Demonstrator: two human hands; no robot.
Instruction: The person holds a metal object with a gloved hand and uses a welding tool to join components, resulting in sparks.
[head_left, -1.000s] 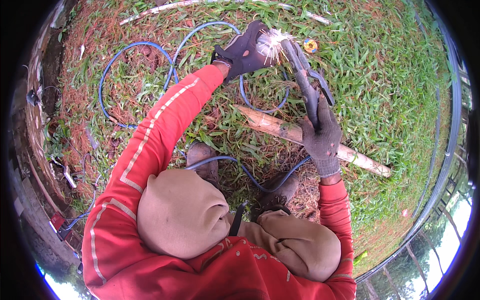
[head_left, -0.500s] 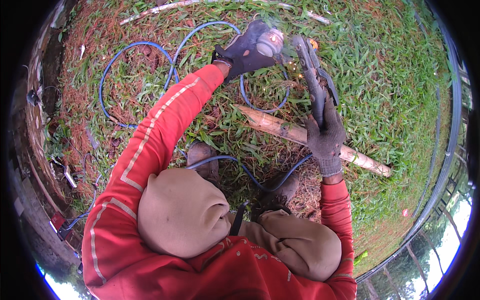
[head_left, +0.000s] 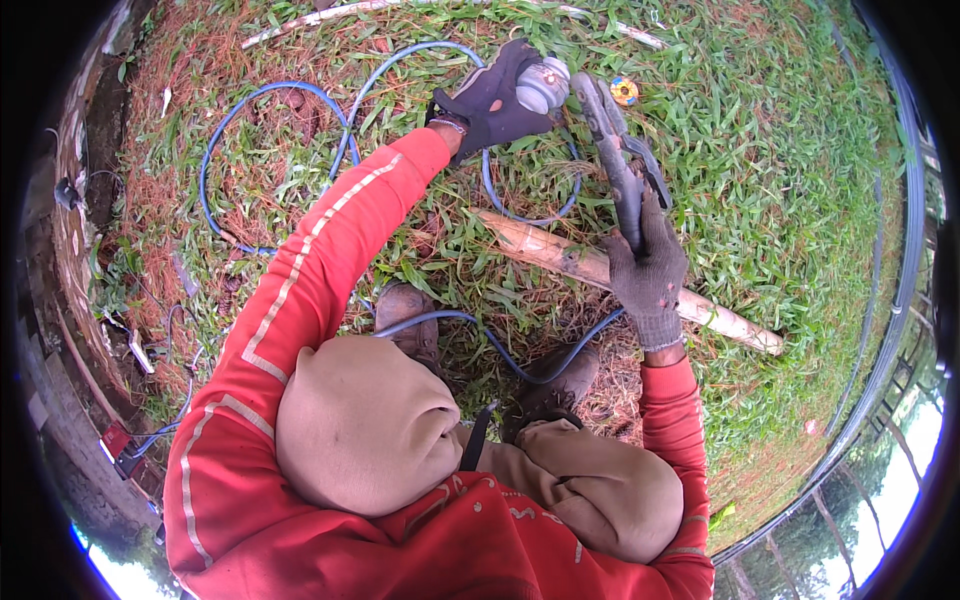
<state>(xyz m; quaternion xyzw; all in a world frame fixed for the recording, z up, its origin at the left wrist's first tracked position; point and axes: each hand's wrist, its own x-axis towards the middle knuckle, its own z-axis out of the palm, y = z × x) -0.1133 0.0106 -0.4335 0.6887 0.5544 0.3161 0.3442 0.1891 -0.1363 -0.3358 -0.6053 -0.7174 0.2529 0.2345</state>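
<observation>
My left hand, in a dark glove, is closed around a short, rounded grey metal piece above the grass. In my right hand, wearing a grey-brown knit glove, is a long dark welding electrode holder with a lever along its side. Its jaw end points away from me, close to the right side of the metal piece. Whether an electrode sits in the jaws I cannot make out. From below my right glove a blue cable runs left past my boots.
A peeled wooden pole lies on the grass under the electrode holder. Beyond it is a small orange-yellow disc. More blue cable loops at the left. A thin pale stick lies at the far edge.
The smoke, glow and sparks around the metal piece are gone. The electrode holder's jaw end has tilted slightly left. My left hand stays nearly in place.
</observation>
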